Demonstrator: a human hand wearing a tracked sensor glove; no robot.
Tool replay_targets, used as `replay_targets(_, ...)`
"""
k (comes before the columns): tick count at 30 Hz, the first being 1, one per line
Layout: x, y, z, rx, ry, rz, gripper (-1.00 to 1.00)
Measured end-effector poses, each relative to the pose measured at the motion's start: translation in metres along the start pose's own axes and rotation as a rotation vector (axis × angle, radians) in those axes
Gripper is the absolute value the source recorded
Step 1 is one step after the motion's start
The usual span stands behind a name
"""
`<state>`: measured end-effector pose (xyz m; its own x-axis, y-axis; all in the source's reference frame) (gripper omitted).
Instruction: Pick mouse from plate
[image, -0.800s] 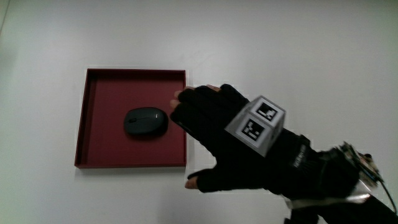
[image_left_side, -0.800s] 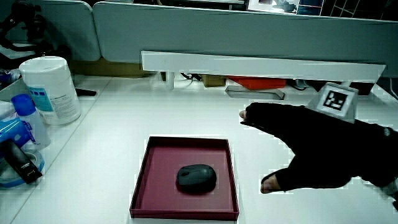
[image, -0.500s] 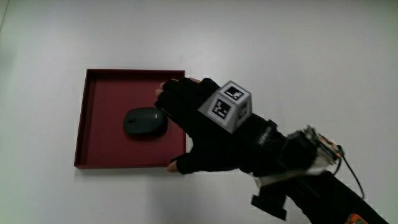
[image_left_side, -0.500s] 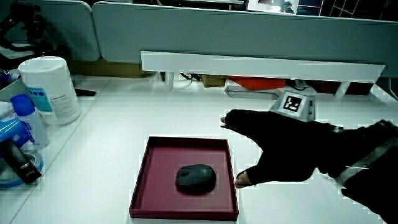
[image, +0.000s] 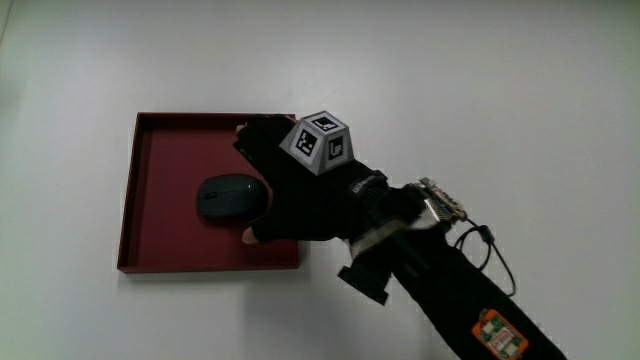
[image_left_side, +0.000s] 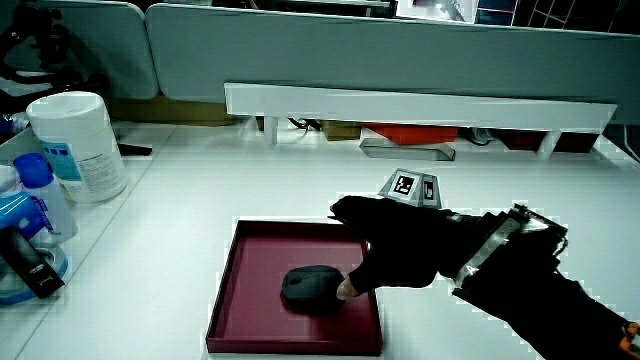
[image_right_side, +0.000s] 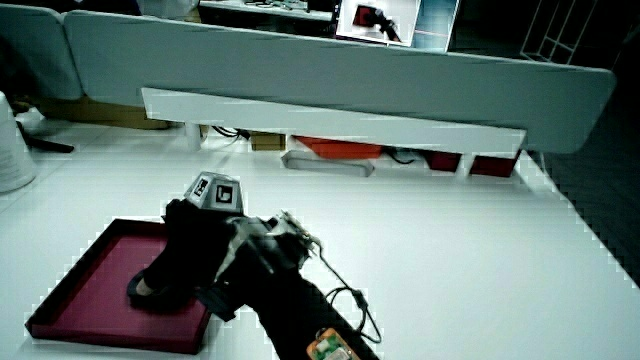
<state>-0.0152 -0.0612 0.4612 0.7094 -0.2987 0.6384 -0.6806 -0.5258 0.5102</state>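
Just beside the hands (image: 290, 195): mouse (image: 228, 197) on plate (image: 160, 140)

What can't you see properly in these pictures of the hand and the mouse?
- In a side view, the hand covers most of the mouse.
- In the main view, the hand hides part of the plate and the mouse's near edge, so contact is unclear.
- In a side view, the bottles at the table's edge are cut off; labels are too small to read.

Dark oval mouse (image: 228, 197) lies flat (upright) inside the shallow red plate (image: 160, 140).
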Motion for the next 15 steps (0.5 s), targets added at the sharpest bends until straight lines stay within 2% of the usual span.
replay_targets(6,0.009,0.019,-0.016,-0.030,0.012,-0.050,0.00)
replay_targets(13,0.014,0.037,-0.033,-0.063,0.009,-0.086,0.00)
replay_targets(15,0.011,0.038,-0.034,-0.068,0.005,-0.082,0.00)
